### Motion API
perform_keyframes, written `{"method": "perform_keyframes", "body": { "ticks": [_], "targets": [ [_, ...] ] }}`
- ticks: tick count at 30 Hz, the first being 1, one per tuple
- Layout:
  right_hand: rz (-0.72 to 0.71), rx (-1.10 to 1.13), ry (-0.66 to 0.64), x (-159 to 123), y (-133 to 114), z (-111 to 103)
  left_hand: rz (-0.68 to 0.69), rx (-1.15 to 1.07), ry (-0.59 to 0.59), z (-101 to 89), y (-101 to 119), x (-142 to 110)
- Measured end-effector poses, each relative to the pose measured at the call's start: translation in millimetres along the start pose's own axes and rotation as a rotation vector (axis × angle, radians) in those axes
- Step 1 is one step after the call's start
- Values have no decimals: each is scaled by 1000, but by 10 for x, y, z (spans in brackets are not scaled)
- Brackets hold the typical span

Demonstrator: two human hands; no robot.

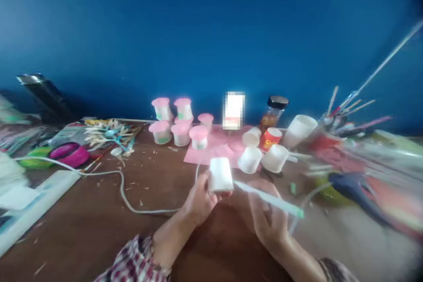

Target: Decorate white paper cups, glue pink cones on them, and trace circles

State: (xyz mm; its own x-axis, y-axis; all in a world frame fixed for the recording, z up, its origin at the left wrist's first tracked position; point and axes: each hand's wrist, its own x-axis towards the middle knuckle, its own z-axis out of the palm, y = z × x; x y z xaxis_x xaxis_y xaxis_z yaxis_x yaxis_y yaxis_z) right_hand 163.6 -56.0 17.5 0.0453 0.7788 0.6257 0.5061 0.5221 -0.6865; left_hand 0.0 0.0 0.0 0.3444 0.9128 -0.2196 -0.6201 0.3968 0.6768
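No text is legible; the red cup (273,134) bears a blurred yellow mark (268,143).

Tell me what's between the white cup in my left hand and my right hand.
In the head view, a pale strip extends from your right hand toward the white cup; blur hides whether it touches.

left grip (201,205) curled, forearm (172,237) angled inward; right grip (271,224) blurred, wrist (287,244) slanting inward

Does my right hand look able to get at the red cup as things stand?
Probably not directly: your right hand seems to hold a pale strip, and two white cups are in front of the red cup, though its upper part shows above them.
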Motion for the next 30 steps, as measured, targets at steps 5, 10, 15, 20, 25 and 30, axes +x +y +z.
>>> {"method": "perform_keyframes", "body": {
  "ticks": [5, 10, 15, 20, 25, 30],
  "targets": [
    [9, 13, 3, -23, 4, 50, -66, 18, -11, 46, -9, -14],
    [14, 18, 7, -28, -4, 56, -20, 43, 30, 68, -10, -19],
    [49, -8, 53, -11, -14, 48, 24, 27, 28, 59, -31, -23],
    [74, 7, 61, -8, -31, 34, -16, 5, 8, 52, -16, -20],
    [73, 16, 82, -2, -34, 43, -18, 19, 41, 36, -27, -17],
    [89, 68, 65, -5, -36, 53, -73, 37, -27, 38, -22, -42]
  ]
}}
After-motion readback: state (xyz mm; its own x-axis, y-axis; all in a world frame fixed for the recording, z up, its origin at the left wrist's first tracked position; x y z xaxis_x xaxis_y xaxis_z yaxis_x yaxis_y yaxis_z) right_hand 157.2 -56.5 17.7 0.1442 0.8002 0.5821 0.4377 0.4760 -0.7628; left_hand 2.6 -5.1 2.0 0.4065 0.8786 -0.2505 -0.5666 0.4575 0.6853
